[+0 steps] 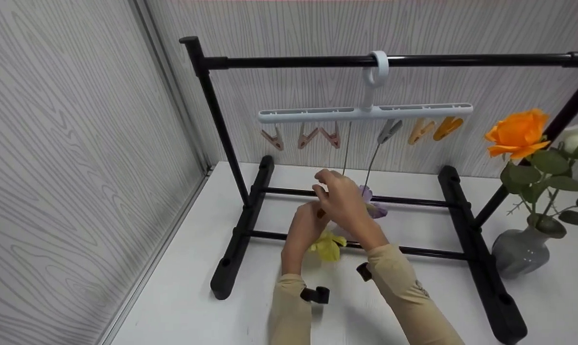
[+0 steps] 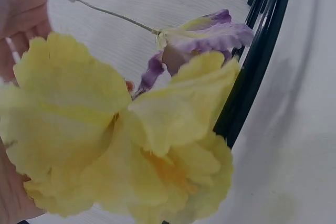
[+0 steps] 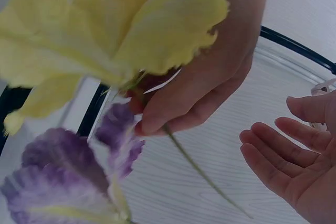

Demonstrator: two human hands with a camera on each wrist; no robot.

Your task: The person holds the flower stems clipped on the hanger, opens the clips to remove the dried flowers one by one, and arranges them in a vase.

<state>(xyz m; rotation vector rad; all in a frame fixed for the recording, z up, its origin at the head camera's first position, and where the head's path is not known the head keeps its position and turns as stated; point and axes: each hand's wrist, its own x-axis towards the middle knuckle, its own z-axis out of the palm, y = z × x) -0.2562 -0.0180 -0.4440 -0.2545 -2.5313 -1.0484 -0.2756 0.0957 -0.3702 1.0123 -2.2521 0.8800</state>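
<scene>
The fingers (image 3: 163,111) of the left hand (image 1: 306,229) pinch together on a thin green stem (image 3: 206,174), right beneath its bloom; those of the right hand (image 1: 345,200) are loosely apart, just beside, and appear to grip nothing. The stem belongs to a yellow ruffle-petalled artificial flower (image 1: 328,247), its bloom hanging low over the front crossbar of a black tubular rack (image 1: 289,62). The stem's upper end points towards a pale blue plastic hanger (image 1: 313,114); whether it touches anything there, I cannot tell.

For good handling, I'd pinch the stem rather than the petals, steady its slim upper end with the free hand, and avoid nudging the neighbour: a purple-and-white artificial flower (image 1: 376,210), which hangs from a grey plastic clip (image 1: 389,131).

Pinkish clips (image 1: 307,137) line the hanger's left half; a peach clip (image 1: 420,131) and an orange clip (image 1: 447,128) hang near its right end. The rack stands on a white bench (image 1: 183,297), whose left edge meets the wood-grain wall (image 1: 78,143). Beyond the rack's right foot, a glossy grey vase (image 1: 521,252) holds an orange rose (image 1: 516,134).
</scene>
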